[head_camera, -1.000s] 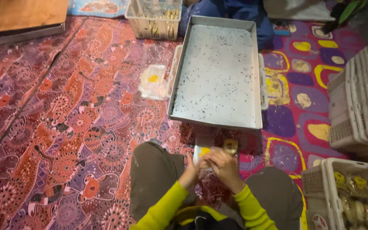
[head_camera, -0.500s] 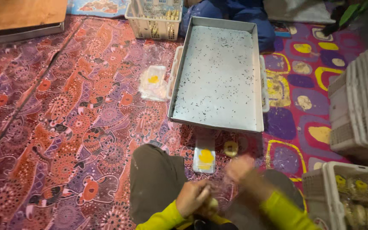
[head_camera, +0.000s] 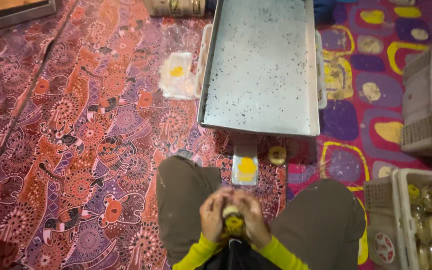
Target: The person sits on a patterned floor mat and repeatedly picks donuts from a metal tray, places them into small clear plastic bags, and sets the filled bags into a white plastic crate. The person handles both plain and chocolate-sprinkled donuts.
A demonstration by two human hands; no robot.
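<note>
Hands, left hand and right hand, fingers clenched round small yellow-marked packet; speckled metal tray beyond

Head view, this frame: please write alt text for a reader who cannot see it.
Seen from above, a seated person's left hand and right hand together hold a small round item in a clear yellow-marked wrapper over the lap. Ahead, on a patterned red carpet, lie a similar flat wrapper, a loose round piece and a speckled metal tray.

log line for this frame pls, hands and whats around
left hand + right hand: both on small round pastry | ahead: clear packet, loose pastry, metal tray
</note>
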